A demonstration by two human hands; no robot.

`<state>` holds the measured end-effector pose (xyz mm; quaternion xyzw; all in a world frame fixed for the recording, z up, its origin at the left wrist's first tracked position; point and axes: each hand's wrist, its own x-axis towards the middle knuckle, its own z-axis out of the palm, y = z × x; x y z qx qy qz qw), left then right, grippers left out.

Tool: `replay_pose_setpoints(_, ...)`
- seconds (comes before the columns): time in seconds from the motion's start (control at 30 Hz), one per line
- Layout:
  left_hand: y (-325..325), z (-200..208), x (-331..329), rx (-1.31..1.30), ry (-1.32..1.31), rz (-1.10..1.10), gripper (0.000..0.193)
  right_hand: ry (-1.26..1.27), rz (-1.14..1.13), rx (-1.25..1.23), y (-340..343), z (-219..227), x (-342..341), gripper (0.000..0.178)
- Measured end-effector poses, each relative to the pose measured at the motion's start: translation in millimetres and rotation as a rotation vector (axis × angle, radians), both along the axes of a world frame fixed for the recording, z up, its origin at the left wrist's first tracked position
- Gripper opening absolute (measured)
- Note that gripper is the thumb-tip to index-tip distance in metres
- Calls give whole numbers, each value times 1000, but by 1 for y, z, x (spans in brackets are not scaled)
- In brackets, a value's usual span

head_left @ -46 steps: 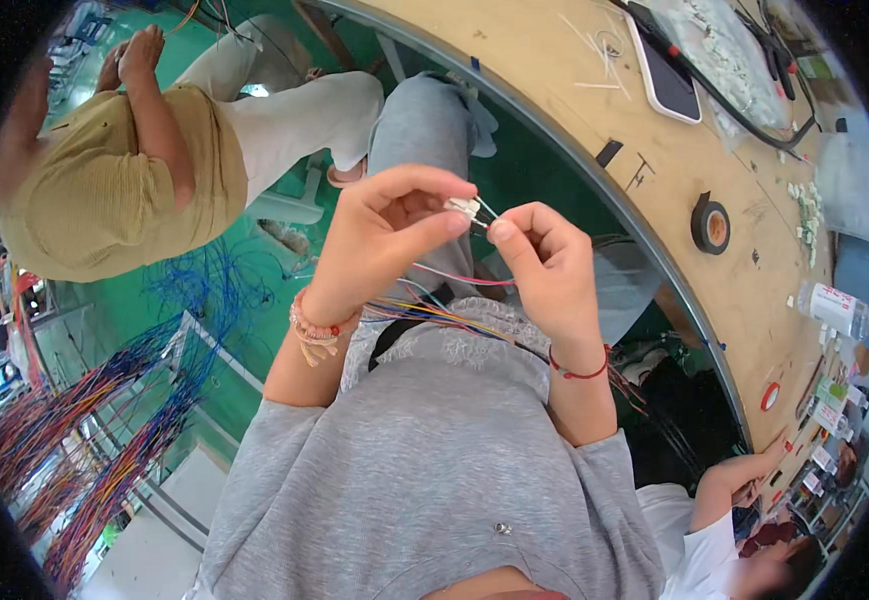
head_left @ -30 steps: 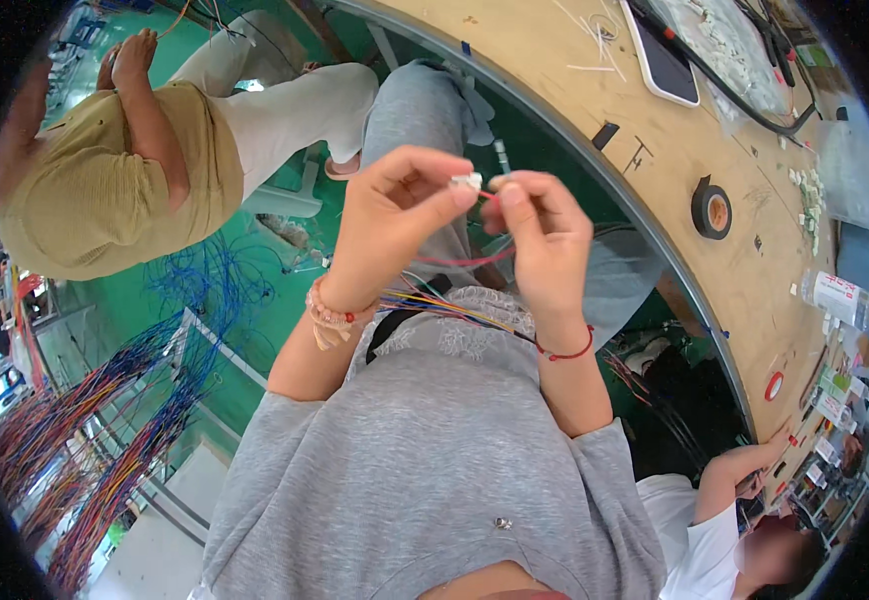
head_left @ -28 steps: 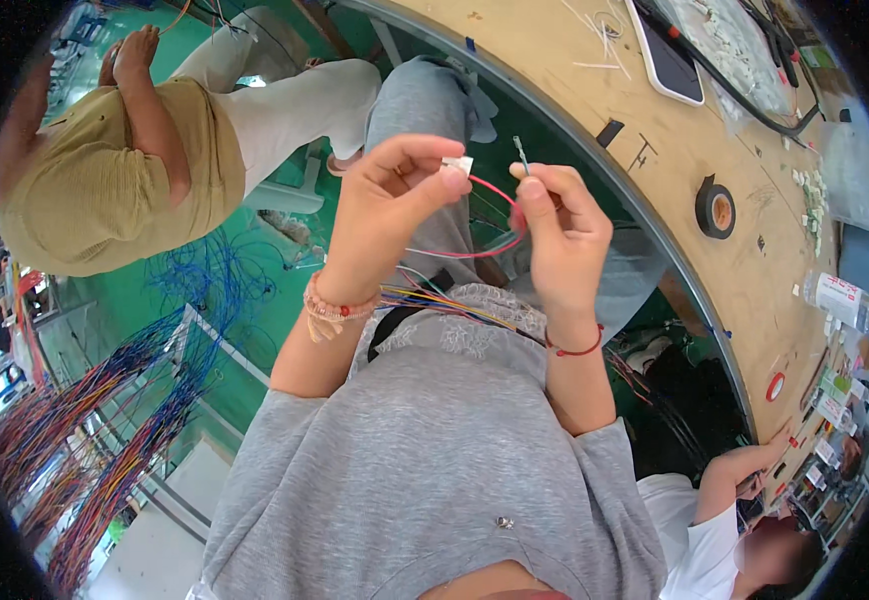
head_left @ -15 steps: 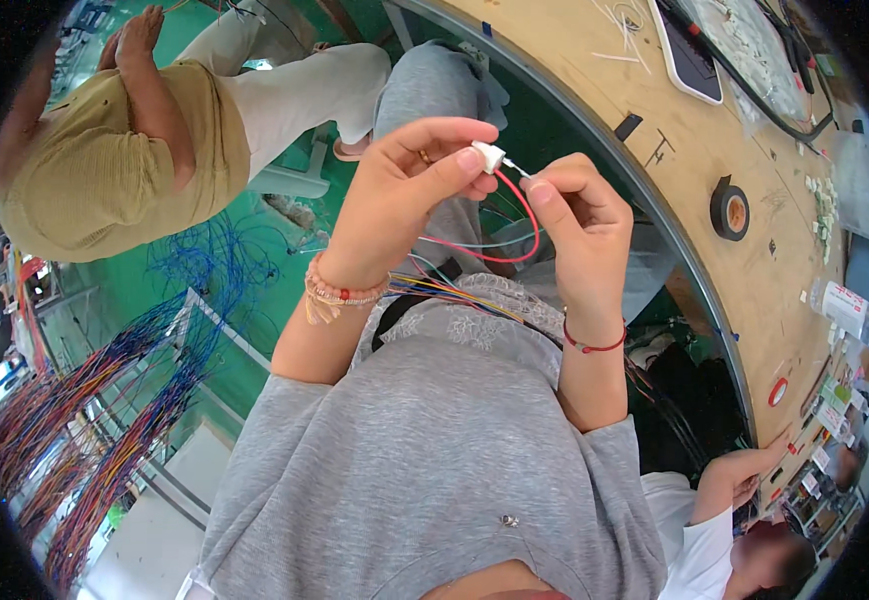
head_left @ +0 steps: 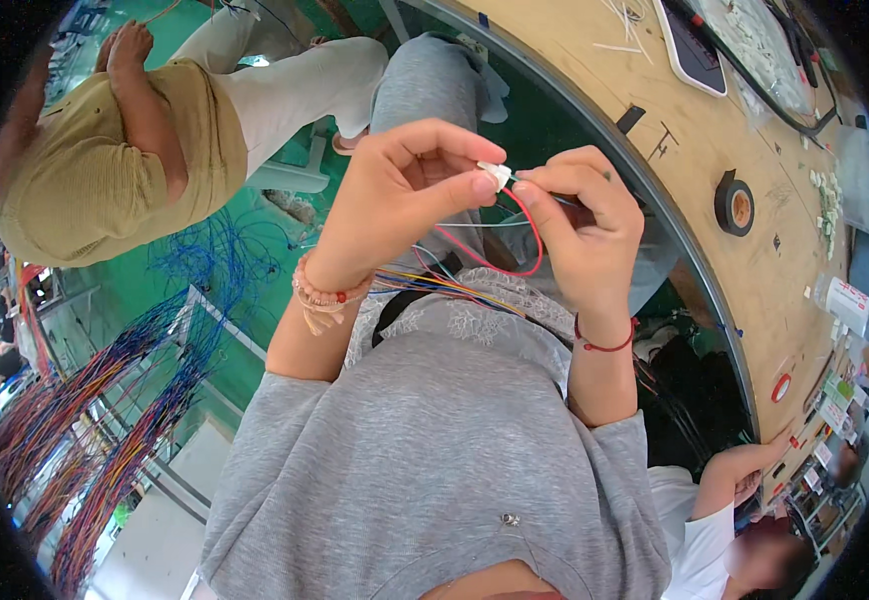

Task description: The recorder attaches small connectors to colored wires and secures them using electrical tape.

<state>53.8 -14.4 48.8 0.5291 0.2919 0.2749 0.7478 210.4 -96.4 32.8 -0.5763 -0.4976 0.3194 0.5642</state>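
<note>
Grey sweater near | left hand (head_left: 400,195) pinches white connector (head_left: 496,175) at chest height | right hand (head_left: 585,235) grips looping red wire (head_left: 527,245) beside it | step: likely seating wire; next needs steady alignment | wooden bench (head_left: 655,90) far right

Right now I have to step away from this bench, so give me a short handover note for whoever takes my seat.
Left hand: fingers pinch a small white connector, held up in front of the chest.
Right hand: fingers hold the red wire right at the connector; the wire loops down and back toward the left hand.
A bundle of coloured wires lies across the lap, below both hands.
Done: the wire's end is at the connector. Whether it is seated cannot be told.
Left: check the seating, then the remaining wires.
</note>
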Motion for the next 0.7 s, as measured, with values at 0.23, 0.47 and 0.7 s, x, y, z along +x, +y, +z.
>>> replay_pose_setpoints(0.23,-4,-6,14,72,53,82,16,219,111,-35,0,-14,8,7)
replay_pose_setpoints(0.47,-11,-22,11,-20,283,-202,12,-445,-244,30,-27,-6,36,24)
replay_pose_setpoints(0.7,-17,-23,22,-407,106,-284,16,-672,-878,-254,-50,-1,116,66)
